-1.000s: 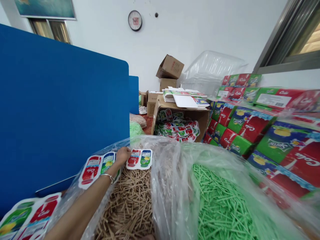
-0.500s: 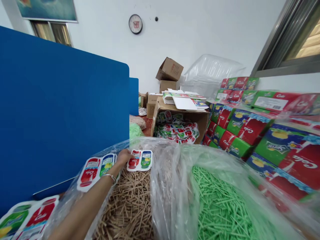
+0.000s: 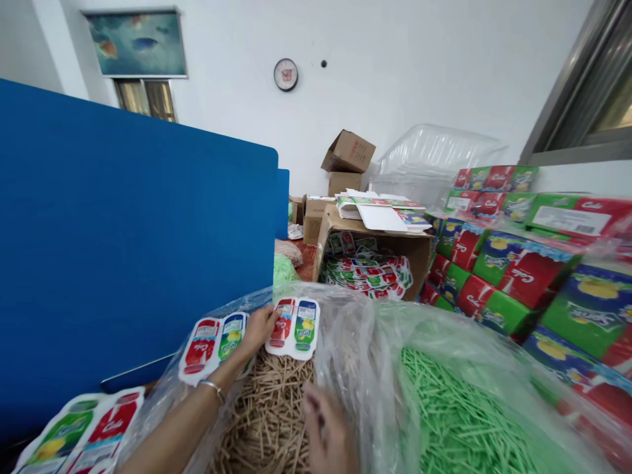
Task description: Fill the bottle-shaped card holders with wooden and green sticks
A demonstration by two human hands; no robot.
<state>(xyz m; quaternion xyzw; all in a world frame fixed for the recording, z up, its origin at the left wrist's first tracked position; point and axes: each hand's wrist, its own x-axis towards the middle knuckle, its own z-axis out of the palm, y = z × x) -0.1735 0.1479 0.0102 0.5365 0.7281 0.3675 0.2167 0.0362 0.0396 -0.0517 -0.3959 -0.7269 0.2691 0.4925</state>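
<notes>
My left hand [image 3: 259, 327] reaches forward and grips a flat printed cardboard cutout [image 3: 295, 327] with red and green bottle pictures, held over the far edge of a clear plastic bag of brown sticks [image 3: 269, 415]. A second printed cutout [image 3: 213, 340] lies just left of that hand on the bag's rim. My right hand [image 3: 326, 433] comes up at the bottom middle, fingers together against the bag's plastic wall; whether it pinches the plastic is unclear. To the right lies a bag of green sticks [image 3: 459, 421].
A blue partition panel [image 3: 123, 243] walls off the left. More cutouts [image 3: 79, 434] lie at bottom left. An open carton of cutouts [image 3: 368, 263] stands ahead. Stacked red and green drink-print boxes [image 3: 518, 276] fill the right side. Cardboard boxes [image 3: 348, 155] sit by the back wall.
The view has shifted down and right. My right hand has come into view at the bottom. My left hand still holds the cutout, slightly nearer.
</notes>
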